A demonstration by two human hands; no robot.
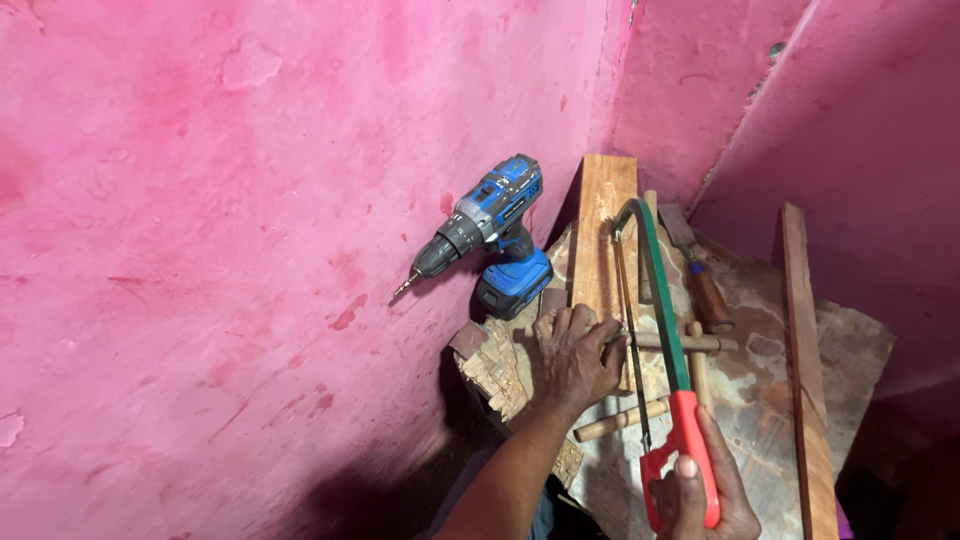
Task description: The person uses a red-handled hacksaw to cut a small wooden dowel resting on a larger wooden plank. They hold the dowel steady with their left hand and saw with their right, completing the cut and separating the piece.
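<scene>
Red-handled hacksaw (668,340) sits in the right hand (703,492), whose fingers wrap tightly round the grip while the green frame runs up and away over a plank (601,232). Its blade lies alongside the plank's right edge, just beside the left hand (574,355), which presses flat, fingers spread, on the plank and on a thin dowel (690,342) crossing under the saw. A blue drill (490,232) stands left of the plank, a chisel (698,272) to its right.
</scene>
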